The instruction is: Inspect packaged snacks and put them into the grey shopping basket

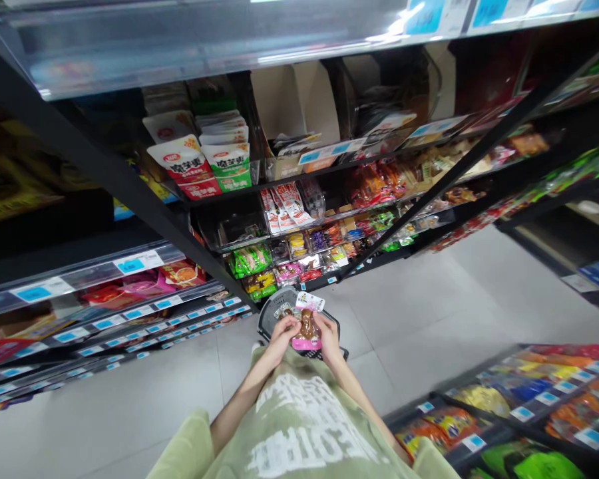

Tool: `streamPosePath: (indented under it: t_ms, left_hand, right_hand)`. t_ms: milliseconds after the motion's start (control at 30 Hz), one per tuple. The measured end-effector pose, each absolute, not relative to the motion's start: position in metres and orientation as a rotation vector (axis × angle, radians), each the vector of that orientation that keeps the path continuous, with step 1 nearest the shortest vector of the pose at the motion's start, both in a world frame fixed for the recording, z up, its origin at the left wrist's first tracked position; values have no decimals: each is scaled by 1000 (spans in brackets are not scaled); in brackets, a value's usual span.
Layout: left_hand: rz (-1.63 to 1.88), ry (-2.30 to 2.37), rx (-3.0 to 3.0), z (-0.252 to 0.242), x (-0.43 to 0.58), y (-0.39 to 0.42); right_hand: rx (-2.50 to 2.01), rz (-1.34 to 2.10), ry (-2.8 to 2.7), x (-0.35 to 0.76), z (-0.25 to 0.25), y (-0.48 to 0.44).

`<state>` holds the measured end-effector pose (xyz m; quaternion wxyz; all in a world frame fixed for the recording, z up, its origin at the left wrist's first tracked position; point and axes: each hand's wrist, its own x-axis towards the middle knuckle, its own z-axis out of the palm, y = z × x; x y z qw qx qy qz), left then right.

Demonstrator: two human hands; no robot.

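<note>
A small snack packet [307,326], clear with brown food inside and a pink lower edge, is held upright in front of my body. My left hand [284,332] pinches its left side, and my right hand [327,330] grips its right side. A white printed card or label [310,301] shows at its top edge. Behind and below the packet is a grey shopping basket [274,307]. Another small packet [283,310] appears in the basket behind my left fingers; its kind is unclear. My hands and the packet hide much of the basket.
Shelves of bagged snacks rise ahead, with red and green pouches [214,163] in a clear bin and green packets [252,259] lower down. Black slanted posts [130,186] cross the view. Another snack shelf [509,392] stands at lower right. Grey tiled floor [419,313] runs between.
</note>
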<state>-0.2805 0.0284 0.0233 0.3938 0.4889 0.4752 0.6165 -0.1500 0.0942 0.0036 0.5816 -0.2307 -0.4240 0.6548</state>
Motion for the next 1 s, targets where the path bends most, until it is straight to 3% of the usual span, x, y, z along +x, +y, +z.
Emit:
streamPosePath:
  t_ms: [367, 700, 1000]
  left_hand:
    - [1609, 1165, 1178, 25, -279, 29]
    - [1673, 1040, 873, 18, -283, 30]
    - [1209, 756, 640, 18, -293, 6]
  right_hand:
    - [-529, 1496, -1097, -144, 15, 88]
    - [-193, 1606, -1303, -142, 13, 85]
    - [-212, 1414, -1475, -140, 22, 77]
